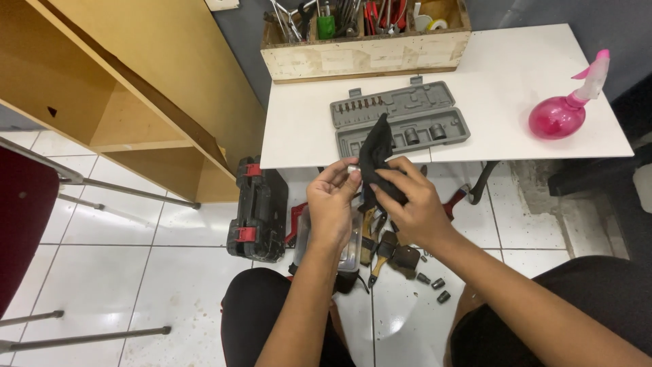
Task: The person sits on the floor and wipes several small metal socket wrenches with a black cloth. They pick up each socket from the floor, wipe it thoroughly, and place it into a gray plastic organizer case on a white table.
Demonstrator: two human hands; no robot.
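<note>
A small silver socket (353, 168) sat pinched upright, touching a crumpled black cloth (377, 158) at its three o'clock, which stood bunched and pointed toward twelve o'clock, above the floor.

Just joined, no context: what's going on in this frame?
A seated person holds a small metal socket in the left hand and rubs it with a black cloth held in the right hand. In front, on a white table, lies an open grey socket case with a few sockets in it, a wooden tool crate and a pink spray bottle. More sockets and brushes lie on the floor.
</note>
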